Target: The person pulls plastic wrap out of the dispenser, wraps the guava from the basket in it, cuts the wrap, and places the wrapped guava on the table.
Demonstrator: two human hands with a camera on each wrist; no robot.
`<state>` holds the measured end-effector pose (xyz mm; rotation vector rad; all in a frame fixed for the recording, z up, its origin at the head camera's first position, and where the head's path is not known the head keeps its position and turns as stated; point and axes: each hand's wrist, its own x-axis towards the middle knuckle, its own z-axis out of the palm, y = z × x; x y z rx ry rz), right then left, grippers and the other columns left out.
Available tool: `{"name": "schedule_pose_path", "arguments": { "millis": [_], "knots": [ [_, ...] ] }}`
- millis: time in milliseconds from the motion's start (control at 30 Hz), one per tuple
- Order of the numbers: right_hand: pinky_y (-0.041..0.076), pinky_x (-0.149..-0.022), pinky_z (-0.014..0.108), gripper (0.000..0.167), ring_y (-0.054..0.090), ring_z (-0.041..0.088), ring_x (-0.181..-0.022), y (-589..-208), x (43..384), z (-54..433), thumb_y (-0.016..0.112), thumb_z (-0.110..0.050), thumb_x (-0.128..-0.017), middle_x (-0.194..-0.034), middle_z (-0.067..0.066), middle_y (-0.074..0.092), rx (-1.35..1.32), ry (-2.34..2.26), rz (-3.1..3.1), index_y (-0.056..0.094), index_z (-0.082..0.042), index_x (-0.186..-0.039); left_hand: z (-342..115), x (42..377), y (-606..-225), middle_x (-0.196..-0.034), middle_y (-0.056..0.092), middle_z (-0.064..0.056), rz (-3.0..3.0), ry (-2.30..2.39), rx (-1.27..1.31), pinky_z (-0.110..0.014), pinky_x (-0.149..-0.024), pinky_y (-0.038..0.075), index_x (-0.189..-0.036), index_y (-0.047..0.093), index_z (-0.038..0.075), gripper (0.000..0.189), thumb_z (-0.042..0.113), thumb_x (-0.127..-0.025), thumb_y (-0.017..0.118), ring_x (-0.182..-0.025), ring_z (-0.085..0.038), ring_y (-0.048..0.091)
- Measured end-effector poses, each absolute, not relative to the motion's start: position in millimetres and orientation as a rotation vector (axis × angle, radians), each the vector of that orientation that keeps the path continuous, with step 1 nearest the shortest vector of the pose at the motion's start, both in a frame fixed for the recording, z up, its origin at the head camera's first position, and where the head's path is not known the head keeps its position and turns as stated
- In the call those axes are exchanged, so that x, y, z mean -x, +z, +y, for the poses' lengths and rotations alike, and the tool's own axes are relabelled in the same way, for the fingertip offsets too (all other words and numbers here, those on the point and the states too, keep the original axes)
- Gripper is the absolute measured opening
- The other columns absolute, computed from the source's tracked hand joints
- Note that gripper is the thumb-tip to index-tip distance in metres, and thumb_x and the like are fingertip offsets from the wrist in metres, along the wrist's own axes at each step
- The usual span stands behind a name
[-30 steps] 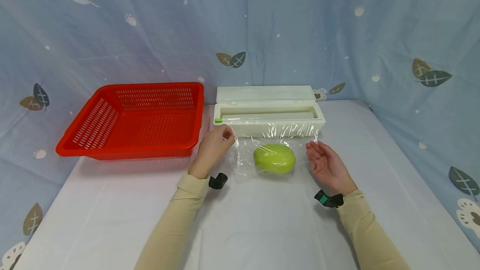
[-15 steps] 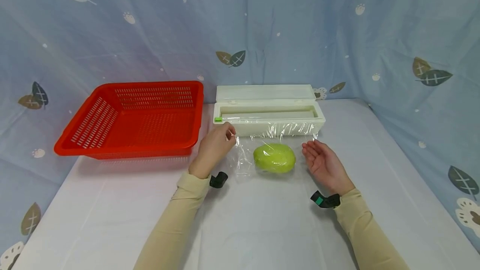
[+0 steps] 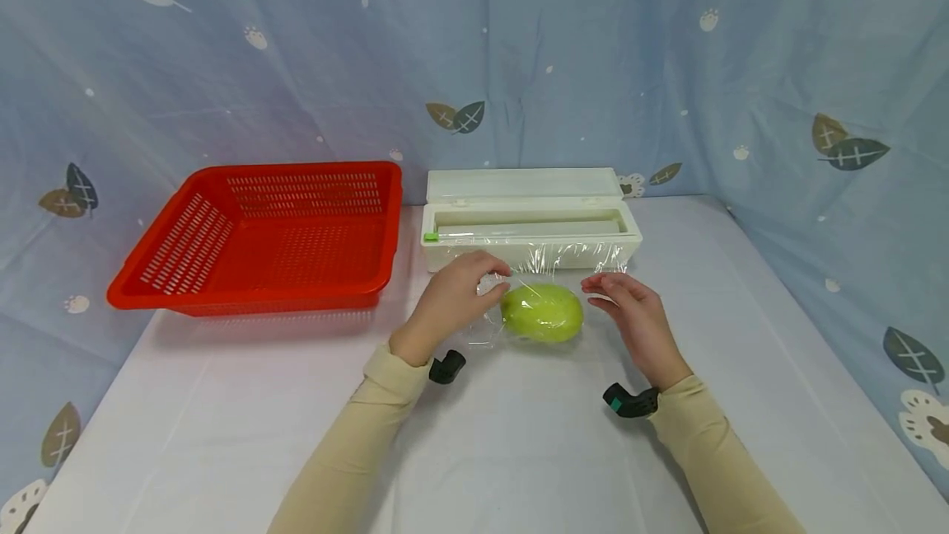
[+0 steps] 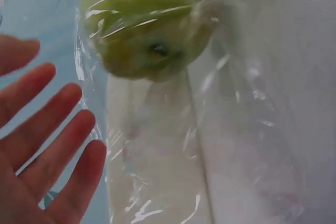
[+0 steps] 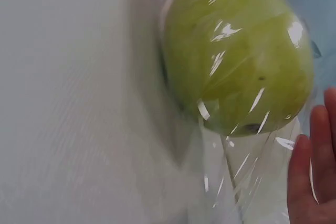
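A green oval fruit [image 3: 544, 313] lies on the white table under clear plastic wrap [image 4: 252, 129]. That film runs from the front edge of a white wrap dispenser box [image 3: 521, 185] behind the fruit. My left hand [image 3: 458, 297] is at the fruit's left side, thumb tip right by its end and fingers extended over the film. In the left wrist view its fingers are spread alongside the film's edge. My right hand [image 3: 639, 321] is beside the fruit's right end, fingers lightly bent toward it and holding nothing. Creases and glints in the film cross the fruit.
To the left stands a red slotted plastic basket [image 3: 296, 304]. The dispenser's lid is raised, with a roll [image 3: 530, 229] inside and a green slider [image 3: 431, 236] at its left front edge. A blue leaf-patterned curtain [image 3: 563, 64] hangs behind the table.
My left hand has let go of the film's left side and moved right to the fruit. My right hand has moved left and turned inward, closer to the fruit.
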<state>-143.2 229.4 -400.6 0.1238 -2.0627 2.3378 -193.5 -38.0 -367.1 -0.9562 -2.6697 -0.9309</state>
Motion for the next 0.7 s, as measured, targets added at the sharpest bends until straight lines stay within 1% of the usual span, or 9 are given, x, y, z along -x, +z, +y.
{"name": "schedule_pose_path", "arguments": {
  "millis": [100, 167, 233, 300, 367, 500, 600, 700],
  "knots": [
    [0.038, -0.093, 0.036, 0.032, 0.048, 0.020, -0.110, -400.7, 141.8, 226.6, 0.052, -0.028, -0.090, -0.115, 0.008, 0.056, -0.212, 2.075, -2.329, 0.058, -0.007, -0.114, -32.8, 191.2, -369.4, -0.112, 0.055, 0.008, -2.727, -0.901, 1.060, -0.029, -0.089, 0.039, -0.109, 0.060, 0.021, 0.027, 0.033, -0.085, 0.058, -0.106, -0.010, 0.048],
    [0.036, -0.094, 0.037, 0.031, 0.046, 0.017, -0.113, -399.8, 141.2, 224.8, 0.052, -0.029, -0.090, -0.119, 0.003, 0.055, -0.267, 1.966, -2.464, 0.058, -0.014, -0.117, -29.8, 190.3, -371.9, -0.116, 0.053, 0.008, -2.772, -0.899, 1.105, -0.030, -0.089, 0.040, -0.113, 0.058, 0.023, 0.033, 0.037, -0.084, 0.059, -0.107, -0.012, 0.048],
    [0.036, -0.094, 0.037, 0.032, 0.045, 0.016, -0.115, -396.3, 140.0, 221.8, 0.054, -0.027, -0.089, -0.122, -0.002, 0.053, -0.308, 1.921, -2.554, 0.057, -0.018, -0.119, -27.4, 189.7, -374.7, -0.115, 0.052, 0.009, -2.812, -0.903, 1.140, -0.029, -0.089, 0.039, -0.116, 0.055, 0.024, 0.038, 0.039, -0.082, 0.062, -0.105, -0.010, 0.048],
    [0.035, -0.095, 0.039, 0.034, 0.043, 0.018, -0.118, -391.6, 138.6, 218.3, 0.056, -0.023, -0.089, -0.126, -0.002, 0.049, -0.363, 1.907, -2.599, 0.054, -0.017, -0.122, -25.3, 189.0, -378.1, -0.114, 0.052, 0.010, -2.837, -0.891, 1.162, -0.028, -0.088, 0.039, -0.117, 0.054, 0.024, 0.042, 0.041, -0.079, 0.064, -0.103, -0.009, 0.048],
    [0.032, -0.097, 0.043, 0.037, 0.040, 0.021, -0.120, -386.7, 136.7, 215.2, 0.057, -0.017, -0.088, -0.130, 0.002, 0.046, -0.431, 1.894, -2.610, 0.052, -0.012, -0.124, -23.6, 188.5, -381.0, -0.114, 0.051, 0.009, -2.855, -0.867, 1.172, -0.028, -0.090, 0.038, -0.119, 0.052, 0.023, 0.048, 0.042, -0.077, 0.065, -0.105, -0.008, 0.046],
    [0.028, -0.099, 0.047, 0.044, 0.033, 0.018, -0.124, -386.7, 136.7, 213.8, 0.060, -0.016, -0.086, -0.135, 0.001, 0.039, -0.480, 1.828, -2.648, 0.048, -0.012, -0.127, -20.4, 188.5, -383.5, -0.122, 0.048, 0.004, -2.898, -0.830, 1.157, -0.029, -0.094, 0.035, -0.126, 0.047, 0.019, 0.060, 0.041, -0.075, 0.069, -0.114, -0.011, 0.041],
    [0.029, -0.098, 0.047, 0.050, 0.031, 0.019, -0.125, -387.3, 137.0, 212.4, 0.062, -0.017, -0.084, -0.138, 0.000, 0.036, -0.464, 1.777, -2.694, 0.044, -0.013, -0.131, -18.1, 188.5, -385.0, -0.125, 0.046, 0.003, -2.935, -0.829, 1.136, -0.031, -0.092, 0.037, -0.130, 0.043, 0.019, 0.067, 0.038, -0.073, 0.071, -0.114, -0.013, 0.040],
    [0.029, -0.098, 0.048, 0.057, 0.031, 0.025, -0.125, -382.7, 134.8, 208.7, 0.064, -0.016, -0.083, -0.139, 0.004, 0.033, -0.437, 1.730, -2.748, 0.039, -0.012, -0.134, -17.0, 187.7, -387.0, -0.125, 0.046, 0.003, -2.950, -0.813, 1.110, -0.033, -0.088, 0.040, -0.132, 0.040, 0.021, 0.071, 0.037, -0.071, 0.073, -0.113, -0.015, 0.040]
  ]
}}
